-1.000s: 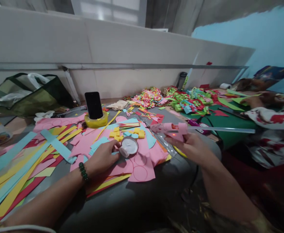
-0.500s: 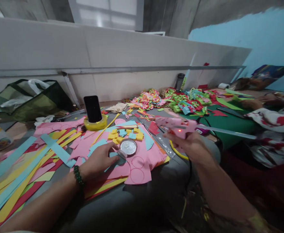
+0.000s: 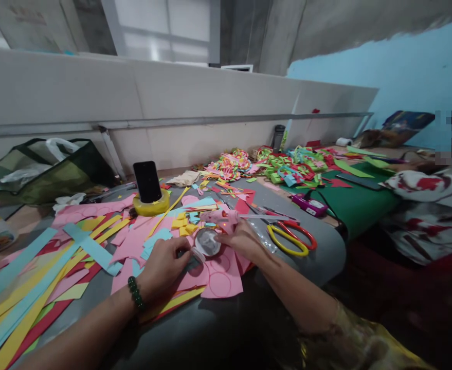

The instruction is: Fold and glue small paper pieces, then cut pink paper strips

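My right hand point(image 3: 243, 242) is closed around a pink glue gun point(image 3: 226, 218) with a small red light. A long clear glue stick point(image 3: 266, 218) sticks out of its back end. The gun is above a small round dish point(image 3: 207, 243) with a whitish, shiny inside. On the dish's left, the bent fingers of my left hand point(image 3: 168, 261) pinch a small translucent piece point(image 3: 198, 255), whose exact kind I cannot make out. Small folded yellow paper pieces point(image 3: 183, 224) lie behind the dish. Under it is pink paper point(image 3: 220, 280) with drawn circles.
Scissors with yellow and red handles point(image 3: 289, 241) lie to the right, near a purple device point(image 3: 308, 204). A phone point(image 3: 147, 181) leans upright in a yellow tape roll point(image 3: 152, 204). Long paper strips point(image 3: 29, 288) cover the left side. A co-worker's patterned sleeve point(image 3: 426, 185) is at the right.
My right hand has brought the glue gun leftward to the dish, uncovering the scissors. My left hand stays beside the dish with the translucent piece. The view has shifted slightly.
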Tool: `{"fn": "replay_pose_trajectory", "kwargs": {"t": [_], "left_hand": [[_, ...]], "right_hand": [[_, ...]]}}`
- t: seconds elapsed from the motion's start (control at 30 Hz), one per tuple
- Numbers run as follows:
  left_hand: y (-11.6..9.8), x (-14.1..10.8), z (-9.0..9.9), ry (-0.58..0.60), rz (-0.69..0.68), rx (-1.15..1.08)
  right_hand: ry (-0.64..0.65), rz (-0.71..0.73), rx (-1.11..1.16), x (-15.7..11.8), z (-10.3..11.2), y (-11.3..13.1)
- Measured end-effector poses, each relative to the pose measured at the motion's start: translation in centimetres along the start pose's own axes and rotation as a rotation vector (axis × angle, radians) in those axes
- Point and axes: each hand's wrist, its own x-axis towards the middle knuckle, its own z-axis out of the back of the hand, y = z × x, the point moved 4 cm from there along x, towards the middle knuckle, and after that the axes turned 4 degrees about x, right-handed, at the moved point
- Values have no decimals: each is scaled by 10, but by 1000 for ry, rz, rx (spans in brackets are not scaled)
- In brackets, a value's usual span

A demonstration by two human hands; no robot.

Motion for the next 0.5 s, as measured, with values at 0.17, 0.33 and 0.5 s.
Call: {"fn": "replay_pose_trajectory", "kwargs": {"t": [0.17,0.33,0.5], "left_hand": [[-9,-2,5,-30,-64,40],[-18,-5,12,-142,-101,-3],[-21,-12,17,-326,-191,-63]], "right_hand": [[-74,-82,42,-3,5,-3],[-84,-128,157,-2,9,-6],[-88,-111,287,2,8,-9]]}}
